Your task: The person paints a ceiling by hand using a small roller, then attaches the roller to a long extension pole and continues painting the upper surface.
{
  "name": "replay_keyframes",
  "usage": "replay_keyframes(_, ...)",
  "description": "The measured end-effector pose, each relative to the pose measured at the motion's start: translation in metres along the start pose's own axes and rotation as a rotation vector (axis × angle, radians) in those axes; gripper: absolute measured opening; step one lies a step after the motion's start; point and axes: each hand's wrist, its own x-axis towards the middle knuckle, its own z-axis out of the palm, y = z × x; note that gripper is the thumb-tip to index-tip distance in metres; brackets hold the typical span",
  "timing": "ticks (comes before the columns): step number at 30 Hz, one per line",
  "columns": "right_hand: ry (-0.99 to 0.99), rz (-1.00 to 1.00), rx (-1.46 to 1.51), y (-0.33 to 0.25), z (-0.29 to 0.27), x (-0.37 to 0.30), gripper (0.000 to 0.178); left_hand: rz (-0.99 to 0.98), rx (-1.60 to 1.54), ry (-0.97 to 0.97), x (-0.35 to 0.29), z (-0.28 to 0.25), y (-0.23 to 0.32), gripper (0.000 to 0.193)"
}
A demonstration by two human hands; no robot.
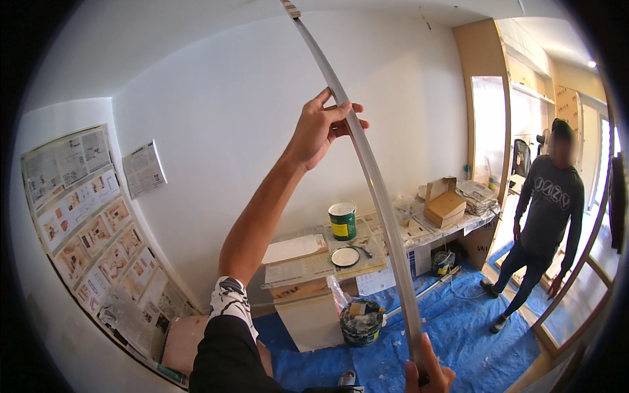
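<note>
A long, flat grey pole (pixel 378 187) slants up through the middle of the view, its top close to the ceiling. My left hand (pixel 322 124) is raised and wrapped loosely round its upper part, thumb on the near side and fingers behind. At the bottom edge my right hand (pixel 429 370) grips the pole's lower end, and part of that hand is cut off. A small, pale, striped piece (pixel 291 9) sits at the top of the pole; its kind is too small to tell.
Below, a green paint can (pixel 343 226) and a round lid (pixel 345 257) stand on a covered worktop. A white-smeared bucket (pixel 360 331) rests on blue sheeting (pixel 452 314). Farther right are a cardboard box (pixel 445 203) and a standing person (pixel 550 203). Newspaper (pixel 144 169) hangs at left.
</note>
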Motion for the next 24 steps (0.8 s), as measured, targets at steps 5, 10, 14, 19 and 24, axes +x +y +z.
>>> replay_keyframes(5, -0.075, 0.049, 0.039, 0.016, 0.038, 0.061, 0.046, -0.014, 0.046, 0.034, 0.045, -0.046, -0.035, 0.03)
replay_keyframes(10, -0.028, -0.013, 0.038, 0.044, 0.098, 0.129, 0.047, -0.014, 0.018, 0.055, 0.096, -0.099, -0.083, 0.035)
replay_keyframes(14, -0.004, -0.049, 0.079, 0.068, 0.139, 0.176, 0.049, -0.017, 0.009, 0.06, 0.132, -0.137, -0.121, 0.035)
replay_keyframes(19, -0.055, 0.006, 0.064, 0.087, 0.16, 0.205, 0.052, -0.026, -0.03, 0.027, 0.159, -0.161, -0.146, 0.035)
replay_keyframes(24, -0.016, 0.0, 0.041, 0.111, 0.166, 0.215, 0.052, -0.024, 0.042, 0.004, 0.166, -0.158, -0.16, 0.034)
